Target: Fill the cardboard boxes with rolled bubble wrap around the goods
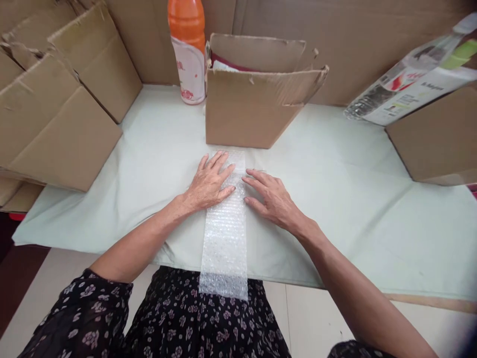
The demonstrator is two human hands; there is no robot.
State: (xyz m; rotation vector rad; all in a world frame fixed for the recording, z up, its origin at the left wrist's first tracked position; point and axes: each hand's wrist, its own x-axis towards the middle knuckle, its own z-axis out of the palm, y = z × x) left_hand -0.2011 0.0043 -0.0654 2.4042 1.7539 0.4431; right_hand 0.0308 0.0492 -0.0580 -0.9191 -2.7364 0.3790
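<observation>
A long strip of clear bubble wrap (225,238) lies lengthwise on the pale cloth-covered table (156,134). Its near end hangs over the front edge. My left hand (211,181) lies spread on the upper part of the strip, fingers pointing away from me. My right hand (274,199) is at the strip's right side, fingers stretched out toward its edge and apart from each other. Whether its fingertips touch the wrap I cannot tell. Neither hand grips anything.
Just beyond the strip stands an open cardboard box (246,109), with an orange-topped bottle (188,54) at its left. Larger cardboard boxes (63,124) fill the left side. At the right, a clear plastic bottle (395,74) leans near a white carton (417,99) and another box (439,139).
</observation>
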